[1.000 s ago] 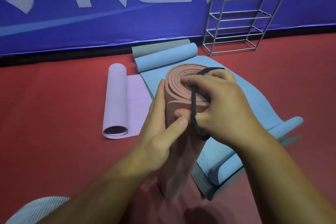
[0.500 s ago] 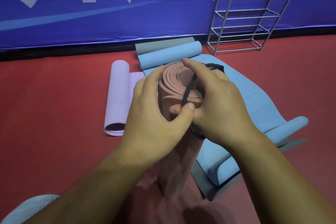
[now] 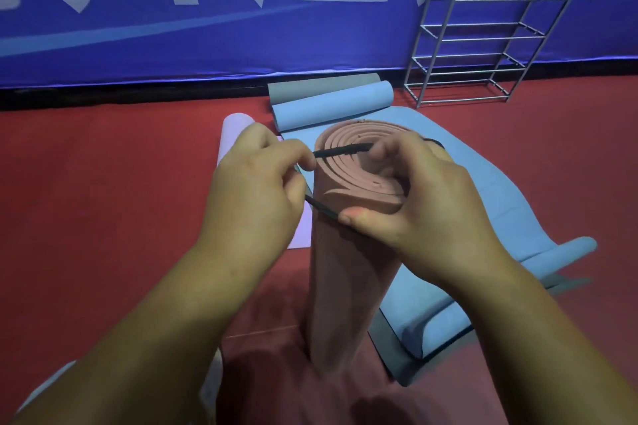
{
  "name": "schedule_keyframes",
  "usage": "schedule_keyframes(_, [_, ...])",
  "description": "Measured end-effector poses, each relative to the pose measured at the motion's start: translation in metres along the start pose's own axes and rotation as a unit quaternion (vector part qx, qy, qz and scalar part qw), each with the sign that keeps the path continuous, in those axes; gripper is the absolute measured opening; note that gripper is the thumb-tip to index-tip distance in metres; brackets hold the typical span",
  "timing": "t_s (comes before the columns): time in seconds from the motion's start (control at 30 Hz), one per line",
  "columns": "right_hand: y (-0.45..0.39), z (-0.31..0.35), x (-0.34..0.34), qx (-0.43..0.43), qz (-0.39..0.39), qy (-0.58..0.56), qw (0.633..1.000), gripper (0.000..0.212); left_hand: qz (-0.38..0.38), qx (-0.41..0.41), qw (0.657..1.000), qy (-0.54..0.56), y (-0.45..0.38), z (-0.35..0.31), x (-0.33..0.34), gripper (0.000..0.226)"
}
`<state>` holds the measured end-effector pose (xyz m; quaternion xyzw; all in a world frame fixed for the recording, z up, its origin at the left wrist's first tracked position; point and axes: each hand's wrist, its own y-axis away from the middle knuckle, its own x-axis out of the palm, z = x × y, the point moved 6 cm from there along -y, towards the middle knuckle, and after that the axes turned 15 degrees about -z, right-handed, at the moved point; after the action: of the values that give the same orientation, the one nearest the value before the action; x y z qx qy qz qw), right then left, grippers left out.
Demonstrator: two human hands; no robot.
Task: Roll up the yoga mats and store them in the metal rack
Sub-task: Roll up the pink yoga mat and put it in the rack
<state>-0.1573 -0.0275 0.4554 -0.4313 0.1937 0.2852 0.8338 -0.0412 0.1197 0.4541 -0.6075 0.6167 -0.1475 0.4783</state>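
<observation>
Now both hands, left (image 3: 255, 190) at nine o'clock, right (image 3: 414, 203) at three, pinch the band (image 3: 340, 149) apart to ring the upright roll (image 3: 348, 252).

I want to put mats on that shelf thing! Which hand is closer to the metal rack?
Right. The right hand grips the pink rolled mat on the side toward the metal rack; the left hand pulls the black strap on the far side.

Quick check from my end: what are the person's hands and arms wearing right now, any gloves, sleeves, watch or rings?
Nothing shows on either one. The left hand and right hand are bare, with no gloves or rings visible, and both forearms are uncovered down to the frame edge, with no sleeves, watch or wristband in view. The nails look short and plain.
</observation>
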Motion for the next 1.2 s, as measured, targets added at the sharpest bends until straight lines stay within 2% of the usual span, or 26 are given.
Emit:
schedule_keyframes(0.13, [0.005,0.008,-0.001,-0.043,0.010,0.012,0.999,0.059,0.010,-0.016,1.000,-0.024,-0.013,0.019,0.003,0.054])
schedule_keyframes(0.23, [0.011,0.016,0.002,-0.082,0.041,-0.005,0.996,0.063,0.082,-0.068,0.993,-0.040,-0.018,0.038,0.019,0.065])
schedule_keyframes(0.27, [0.013,0.018,0.003,-0.092,0.052,-0.013,0.994,0.064,0.123,-0.115,0.986,-0.012,-0.018,0.047,0.027,0.066])
schedule_keyframes(0.3, [0.015,0.019,0.002,-0.097,0.062,-0.025,0.993,0.064,0.169,-0.177,0.968,0.052,-0.017,0.054,0.036,0.067])
schedule_keyframes(0.37, [0.016,0.018,0.000,-0.101,0.072,-0.049,0.991,0.062,0.239,-0.290,0.902,0.210,-0.012,0.060,0.053,0.060])
schedule_keyframes(0.47, [0.019,0.019,-0.004,-0.109,0.077,-0.060,0.989,0.059,0.241,-0.386,0.835,0.309,-0.008,0.062,0.071,0.044])
schedule_keyframes(0.53, [0.021,0.021,-0.005,-0.113,0.081,-0.065,0.988,0.058,0.248,-0.483,0.751,0.374,0.003,0.066,0.085,0.052])
schedule_keyframes(0.57, [0.022,0.022,-0.006,-0.115,0.082,-0.068,0.988,0.058,0.265,-0.504,0.728,0.382,0.009,0.067,0.092,0.055])
schedule_keyframes(0.6, [0.022,0.023,-0.006,-0.116,0.082,-0.070,0.987,0.058,0.289,-0.507,0.721,0.374,0.013,0.062,0.094,0.053])
schedule_keyframes(0.7, [0.021,0.022,-0.006,-0.113,0.078,-0.082,0.987,0.057,0.310,-0.505,0.736,0.327,0.029,0.062,0.101,0.034])
schedule_keyframes(0.77, [0.020,0.019,-0.008,-0.105,0.076,-0.090,0.987,0.056,0.336,-0.491,0.760,0.262,0.045,0.065,0.102,0.035])
schedule_keyframes(0.87, [0.014,0.003,-0.014,-0.085,0.060,-0.095,0.990,0.056,0.414,-0.479,0.764,0.125,0.071,0.076,0.099,0.029])
schedule_keyframes(0.93, [0.009,-0.010,-0.019,-0.059,0.050,-0.100,0.992,0.056,0.430,-0.438,0.787,0.070,0.079,0.083,0.100,0.026])
schedule_keyframes(1.1, [0.003,-0.019,-0.015,-0.048,0.031,-0.100,0.993,0.053,0.379,-0.327,0.865,0.038,0.101,0.095,0.106,0.053])
schedule_keyframes(1.13, [0.002,-0.019,-0.014,-0.051,0.024,-0.101,0.993,0.051,0.371,-0.313,0.873,0.044,0.107,0.097,0.107,0.052])
schedule_keyframes(1.2, [0.000,-0.016,-0.011,-0.069,0.004,-0.096,0.993,0.048,0.376,-0.321,0.866,0.074,0.119,0.096,0.107,0.045])
